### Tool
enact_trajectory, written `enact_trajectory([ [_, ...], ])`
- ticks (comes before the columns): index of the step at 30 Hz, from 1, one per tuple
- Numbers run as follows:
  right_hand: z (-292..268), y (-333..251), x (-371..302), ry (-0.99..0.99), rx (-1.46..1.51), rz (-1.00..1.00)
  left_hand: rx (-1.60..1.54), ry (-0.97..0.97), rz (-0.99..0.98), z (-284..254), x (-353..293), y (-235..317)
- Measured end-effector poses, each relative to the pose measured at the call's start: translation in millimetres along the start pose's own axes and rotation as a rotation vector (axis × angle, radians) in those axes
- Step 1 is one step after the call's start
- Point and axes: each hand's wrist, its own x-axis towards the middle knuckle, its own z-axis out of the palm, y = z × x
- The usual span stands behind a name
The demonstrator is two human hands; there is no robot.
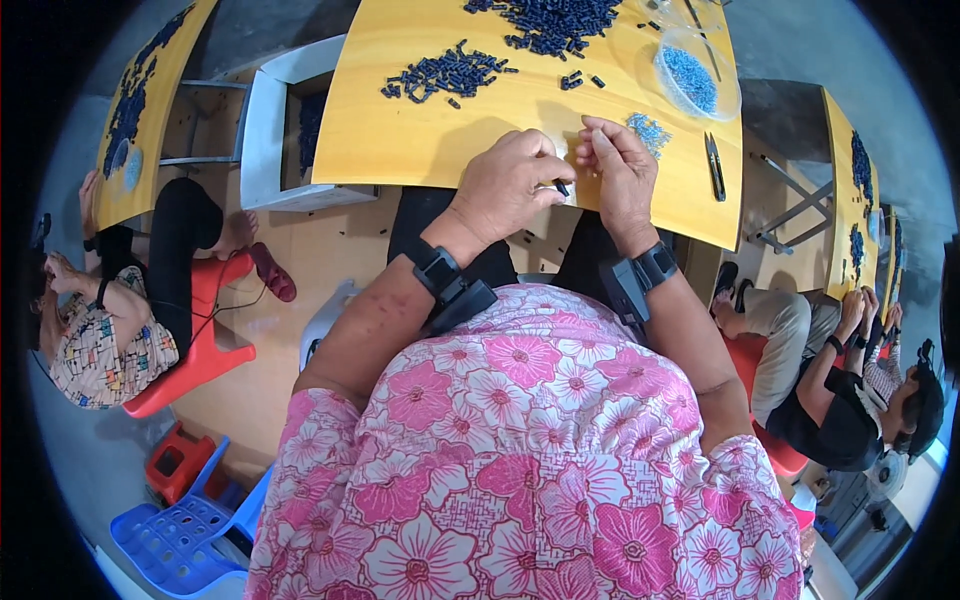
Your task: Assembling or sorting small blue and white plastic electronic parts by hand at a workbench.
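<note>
My left hand point(508, 187) is over the near edge of the yellow table point(400, 140), its fingers closed on a small black cylindrical piece point(562, 188). Just to its right, my right hand point(622, 178) is raised with thumb and forefinger pinched together; whatever is between the tips is too small to make out. A little heap of pale blue, see-through pieces point(650, 132) lies beside the right fingers. Beyond my left hand spreads a pile of small black pieces point(450, 74), and a few loose black pieces point(580, 80) lie to its right.
A clear bowl point(738, 95) holds many blue pieces. Black snips or tweezers point(715, 168) lie near the right edge. A bigger black pile point(555, 22) sits farther back. Left of the table is a white box point(262, 140) with dark contents. People work at tables on both sides.
</note>
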Motion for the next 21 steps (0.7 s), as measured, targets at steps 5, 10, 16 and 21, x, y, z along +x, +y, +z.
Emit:
enact_trajectory([
  [5, -5, 1, -2, -0.066, -0.043, 0.01, 0.071, -0.096, 0.03, 1, 6, -3],
  [10, -5, 0, -2, -0.085, -0.048, 0.054, 0.025, -0.047, 0.054, 6, 6, -18],
  [16, -13, 12, -1, -0.185, -0.304, -0.11, -0.078, 0.057, -0.059, 4, 8, -20],
  [21, -2, 8, -4, -0.21, -0.123, 0.045, -0.264, 0.133, -0.251, 5, 9, -21],
])
